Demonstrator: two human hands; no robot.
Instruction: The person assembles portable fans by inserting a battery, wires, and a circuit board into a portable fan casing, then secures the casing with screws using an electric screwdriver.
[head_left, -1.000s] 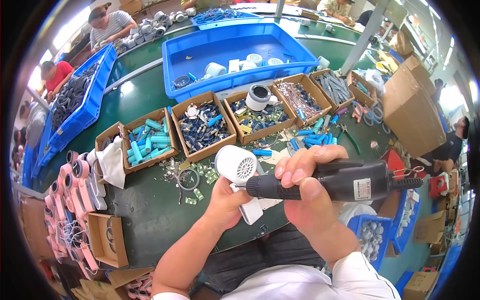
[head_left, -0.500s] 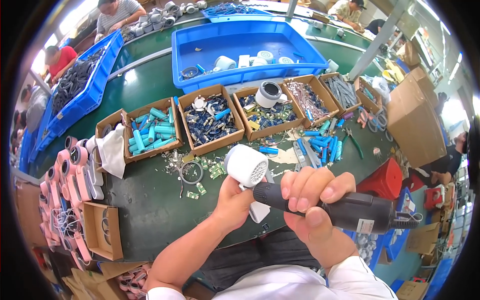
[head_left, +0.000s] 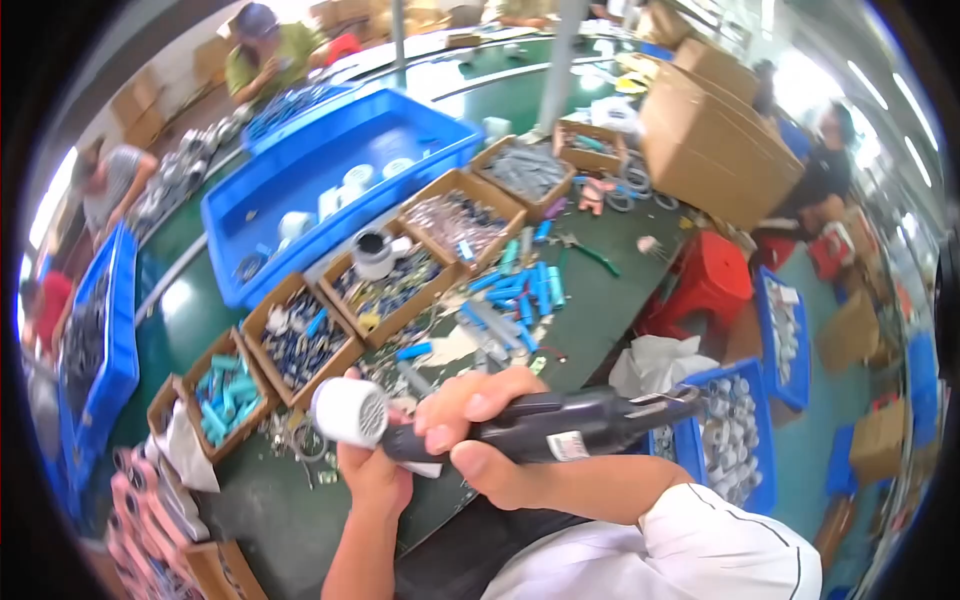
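My left hand is closed around a white handheld fan, its round head and grille showing above the fingers. A black electric screwdriver lies sideways in my closed right hand, fingers wrapped round its front part. The screwdriver's front end meets the fan just below the grille; its bit and the exact contact spot are hidden. Beyond my hands, loose blue battery cells and grey strips lie on the green bench.
Cardboard boxes hold circuit boards, wires and teal cells. A large blue bin with white parts stands behind them. Green-handled pliers lie at right, near a red stool. Pink fans are piled at left. Co-workers sit beyond.
My view has swung to the right, so the bench appears shifted left and tilted. Both hands keep hold of the fan and the screwdriver, which still meet.
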